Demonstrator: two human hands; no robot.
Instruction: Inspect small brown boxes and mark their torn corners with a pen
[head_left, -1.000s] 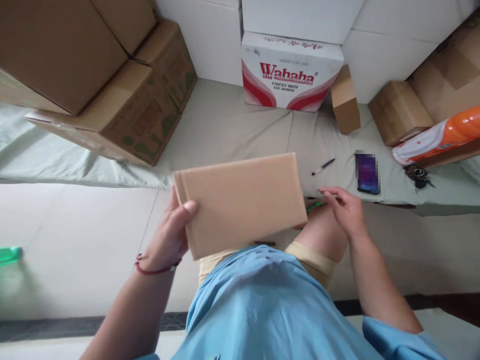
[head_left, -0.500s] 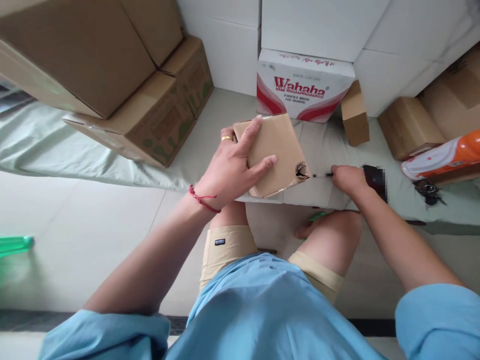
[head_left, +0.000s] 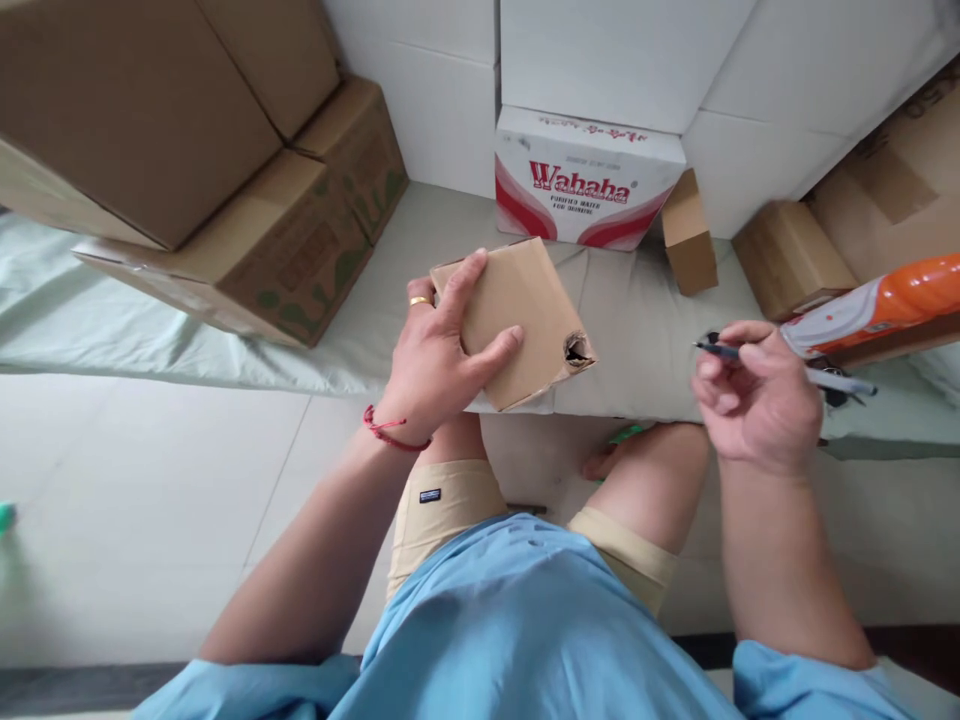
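My left hand (head_left: 433, 352) presses down on a small brown cardboard box (head_left: 525, 310) that rests on the pale green sheet (head_left: 645, 330) at its near edge. The fingers spread over the box top; a torn hole shows at the box's right corner. My right hand (head_left: 757, 400) is lifted to the right of the box and pinches a pen (head_left: 825, 378), which points left toward the box. The two hands are apart, with bare sheet between them.
A white Wahaha carton (head_left: 589, 180) stands behind the box. Large brown cartons (head_left: 225, 190) are stacked at the back left, smaller ones (head_left: 787, 255) at the back right. An orange and white bottle (head_left: 877, 300) lies at the right. White tiled floor (head_left: 150, 480) stretches below left.
The left hand set the brown box down on the sheet and now presses on it. The right hand reached to the pen on the sheet, picked it up and drew it back to the right.
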